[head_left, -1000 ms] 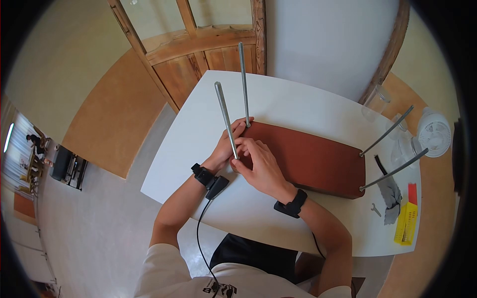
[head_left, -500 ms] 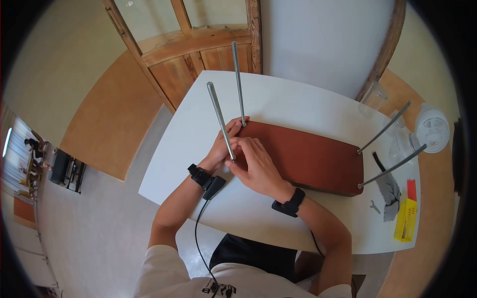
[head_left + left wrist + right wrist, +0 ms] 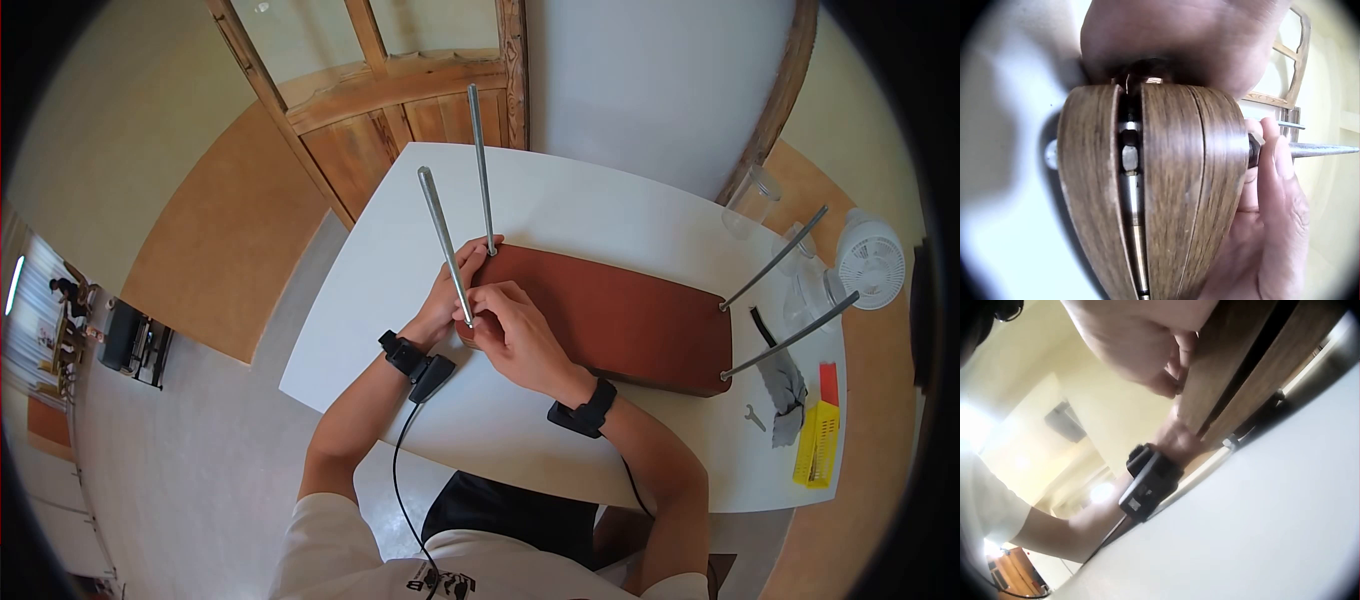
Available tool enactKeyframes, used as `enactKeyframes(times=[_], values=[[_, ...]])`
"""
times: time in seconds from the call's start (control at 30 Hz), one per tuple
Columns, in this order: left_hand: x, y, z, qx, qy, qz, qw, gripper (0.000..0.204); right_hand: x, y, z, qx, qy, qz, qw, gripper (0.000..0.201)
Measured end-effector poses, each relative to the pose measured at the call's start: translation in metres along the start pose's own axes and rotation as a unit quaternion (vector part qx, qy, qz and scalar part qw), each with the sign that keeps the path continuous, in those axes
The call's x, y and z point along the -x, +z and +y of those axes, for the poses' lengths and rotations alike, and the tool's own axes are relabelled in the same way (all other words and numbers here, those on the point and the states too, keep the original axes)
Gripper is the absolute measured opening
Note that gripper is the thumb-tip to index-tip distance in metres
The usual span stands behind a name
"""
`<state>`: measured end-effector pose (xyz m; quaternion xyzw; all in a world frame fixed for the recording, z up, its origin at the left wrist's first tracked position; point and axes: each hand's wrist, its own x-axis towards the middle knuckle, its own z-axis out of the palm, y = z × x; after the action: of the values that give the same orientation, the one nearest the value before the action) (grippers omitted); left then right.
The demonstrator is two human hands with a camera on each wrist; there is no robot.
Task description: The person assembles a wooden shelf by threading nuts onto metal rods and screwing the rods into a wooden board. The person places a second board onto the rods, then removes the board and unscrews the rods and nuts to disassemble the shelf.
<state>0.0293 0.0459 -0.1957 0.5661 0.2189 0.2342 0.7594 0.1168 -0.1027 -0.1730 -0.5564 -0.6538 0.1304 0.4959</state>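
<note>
A long box-like stack of boards (image 3: 620, 315), red-brown on top with wood-grain sides, lies on the white table (image 3: 350, 320). Metal rods rise from its corners. My left hand (image 3: 450, 292) rests along its left end, fingers reaching toward the far left rod (image 3: 481, 170). At the foot of the near left rod (image 3: 440, 230), my right hand (image 3: 518, 335) pinches a dark hex nut (image 3: 1255, 149) between thumb and fingers. The left wrist view shows a gap between the boards, where another nut (image 3: 1129, 158) sits on a rod.
On the right, two more rods (image 3: 775, 258) lean outward. Beyond them are a small wrench (image 3: 754, 416), a grey cloth (image 3: 787, 395), a yellow basket (image 3: 818, 445), clear jars (image 3: 752, 203) and a white fan (image 3: 870, 260). A cable (image 3: 398, 480) trails from my left wrist.
My right thumb and fingers have shifted around the foot of the near left rod. The left hand stays against the end of the boards. The head view has shifted slightly.
</note>
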Motion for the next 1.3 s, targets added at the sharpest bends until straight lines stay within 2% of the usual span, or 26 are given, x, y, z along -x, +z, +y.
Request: enactKeyframes(times=[0.1, 0.17, 0.3, 0.37, 0.47, 0.57, 0.7, 0.77, 0.87, 0.93, 0.97, 1.07, 1.13, 1.2, 1.3], values=[[0.003, -0.002, 0.001, 0.0, 0.004, -0.009, 1.0, 0.042, -0.002, -0.001, -0.006, -0.036, -0.005, 0.027, 0.999, 0.025], [0.006, 0.0, 0.005, 0.003, -0.003, -0.022, 1.0, 0.042, -0.004, -0.006, -0.015, 0.052, -0.018, 0.027, 0.998, 0.024], [0.0, -0.002, -0.001, -0.011, 0.005, -0.003, 1.0, 0.042, -0.002, 0.001, -0.001, 0.014, -0.001, 0.024, 1.0, 0.024], [-0.001, -0.004, -0.003, -0.011, 0.014, 0.0, 1.0, 0.042, -0.003, 0.0, 0.0, 0.001, -0.05, 0.02, 0.999, 0.023], [0.005, -0.005, 0.004, -0.011, -0.011, -0.036, 0.999, 0.042, -0.004, -0.005, -0.016, 0.07, -0.009, 0.031, 0.997, 0.02], [0.005, 0.001, 0.006, -0.009, -0.007, -0.013, 1.0, 0.042, -0.002, -0.002, -0.007, 0.009, 0.015, 0.022, 1.0, 0.021], [-0.002, -0.004, -0.004, -0.032, 0.019, -0.004, 0.999, 0.042, -0.002, 0.0, -0.003, -0.001, -0.024, 0.024, 0.999, 0.023], [-0.001, -0.005, -0.003, -0.038, 0.028, -0.003, 0.999, 0.042, -0.004, -0.005, -0.014, 0.049, -0.027, 0.061, 0.997, 0.023], [0.003, -0.008, 0.001, -0.033, -0.018, -0.03, 0.999, 0.043, -0.002, -0.002, -0.006, 0.035, 0.0, 0.036, 0.999, 0.023], [-0.005, -0.011, -0.009, -0.068, 0.054, -0.023, 0.996, 0.043, 0.0, -0.001, 0.001, 0.019, -0.006, 0.025, 1.0, 0.022], [-0.004, -0.01, -0.008, -0.068, 0.054, -0.023, 0.996, 0.043, -0.001, -0.001, -0.001, 0.001, -0.013, 0.014, 1.0, 0.022], [0.0, -0.007, -0.002, -0.04, 0.033, -0.022, 0.998, 0.043, -0.004, -0.005, -0.013, 0.05, -0.032, 0.059, 0.996, 0.025], [0.004, -0.009, 0.004, -0.017, -0.038, -0.033, 0.999, 0.043, -0.003, -0.006, -0.011, 0.06, -0.01, 0.031, 0.998, 0.027], [0.002, -0.01, 0.0, -0.02, -0.015, -0.032, 0.999, 0.043, -0.002, -0.004, -0.007, 0.07, 0.011, 0.004, 0.997, 0.028], [0.0, -0.003, -0.001, -0.017, 0.01, -0.019, 1.0, 0.042, -0.002, -0.003, -0.004, 0.018, -0.023, -0.001, 1.0, 0.022]])
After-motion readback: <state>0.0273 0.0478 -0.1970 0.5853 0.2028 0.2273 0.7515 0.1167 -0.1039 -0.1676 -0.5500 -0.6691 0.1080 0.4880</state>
